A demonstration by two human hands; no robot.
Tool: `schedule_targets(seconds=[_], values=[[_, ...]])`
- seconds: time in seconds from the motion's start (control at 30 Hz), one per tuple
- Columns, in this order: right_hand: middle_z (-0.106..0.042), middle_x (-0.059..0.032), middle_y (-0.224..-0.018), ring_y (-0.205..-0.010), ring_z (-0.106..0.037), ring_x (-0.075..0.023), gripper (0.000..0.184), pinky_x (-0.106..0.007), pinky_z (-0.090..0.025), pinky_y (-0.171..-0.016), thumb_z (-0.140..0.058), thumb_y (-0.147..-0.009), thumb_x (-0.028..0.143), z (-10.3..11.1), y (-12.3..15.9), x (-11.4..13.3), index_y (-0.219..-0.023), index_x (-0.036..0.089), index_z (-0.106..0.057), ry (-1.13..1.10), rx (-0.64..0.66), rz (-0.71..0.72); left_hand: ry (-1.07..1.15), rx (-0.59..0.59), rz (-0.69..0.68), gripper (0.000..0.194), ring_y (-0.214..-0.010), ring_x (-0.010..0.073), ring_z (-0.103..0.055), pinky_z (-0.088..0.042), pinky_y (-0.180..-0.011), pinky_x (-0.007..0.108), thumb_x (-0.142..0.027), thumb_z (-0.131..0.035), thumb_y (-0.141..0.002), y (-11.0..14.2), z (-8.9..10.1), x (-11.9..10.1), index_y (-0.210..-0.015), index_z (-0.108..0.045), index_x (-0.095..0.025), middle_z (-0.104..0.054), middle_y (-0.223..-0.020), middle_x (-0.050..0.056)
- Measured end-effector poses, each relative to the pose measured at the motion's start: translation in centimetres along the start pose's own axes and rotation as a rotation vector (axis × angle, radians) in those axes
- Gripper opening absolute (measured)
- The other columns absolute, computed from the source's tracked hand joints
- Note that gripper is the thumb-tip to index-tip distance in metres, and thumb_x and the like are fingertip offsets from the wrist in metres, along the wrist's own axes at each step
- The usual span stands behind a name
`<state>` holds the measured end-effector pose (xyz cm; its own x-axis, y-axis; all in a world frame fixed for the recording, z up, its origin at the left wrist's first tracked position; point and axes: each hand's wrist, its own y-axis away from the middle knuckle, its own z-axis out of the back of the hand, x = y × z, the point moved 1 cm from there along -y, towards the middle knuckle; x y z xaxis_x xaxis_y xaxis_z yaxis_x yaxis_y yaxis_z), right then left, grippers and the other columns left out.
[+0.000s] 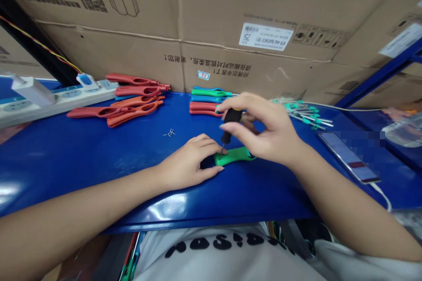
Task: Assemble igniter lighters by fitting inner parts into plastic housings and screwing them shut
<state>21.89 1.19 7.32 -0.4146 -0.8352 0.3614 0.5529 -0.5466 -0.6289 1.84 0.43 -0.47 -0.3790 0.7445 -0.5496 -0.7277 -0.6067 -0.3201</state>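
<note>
A green plastic handle [234, 155] lies flat on the blue tabletop [138, 149]. My left hand [194, 160] pinches its left end between thumb and fingers. In my right hand [268, 129] is a screwdriver [227, 134] with a black grip, held nearly upright. Its thin shaft points down at the left end of the green handle, and the tip touches there or nearly so. Whether a screw sits under the tip is too small to tell. My right hand partly covers the handle's right end. Several small screws [170, 132] lie loose to the left.
Red and orange handle pieces [138, 112] lie at the back left, beside a white power strip [62, 99]. Green, blue and red handles [206, 99] are stacked behind my hands. Metal rods with green parts [306, 114] and a phone [349, 158] are at right. A cardboard box [132, 52] stands behind.
</note>
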Motion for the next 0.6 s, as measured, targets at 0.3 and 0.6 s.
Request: schedule_targets(seconds=[0.3,0.6], values=[[-0.072,-0.0066,-0.116,-0.089,-0.069,-0.0169,0.033,-0.029,-0.057,-0.072,-0.052,-0.101,0.033,0.35,0.23,0.07,-0.131,0.023,-0.061,-0.016,0.024,0.033,0.006,0.0,0.001,0.023,-0.108,0.0241,-0.058,-0.045,-0.1,0.04,-0.029,-0.065,-0.092,0.06,0.02,-0.02,-0.114,-0.065,-0.02,-0.069,-0.112,0.006],[-0.07,-0.0051,-0.124,-0.074,-0.068,-0.0141,0.036,-0.03,-0.057,-0.067,-0.046,-0.103,0.03,0.57,0.32,0.12,-0.136,0.027,-0.058,-0.086,0.054,-0.047,0.011,0.002,-0.008,0.024,-0.106,0.0231,-0.057,-0.046,-0.098,0.039,-0.028,-0.065,-0.093,0.07,-0.01,0.01,-0.114,-0.064,-0.018,-0.069,-0.11,0.006]])
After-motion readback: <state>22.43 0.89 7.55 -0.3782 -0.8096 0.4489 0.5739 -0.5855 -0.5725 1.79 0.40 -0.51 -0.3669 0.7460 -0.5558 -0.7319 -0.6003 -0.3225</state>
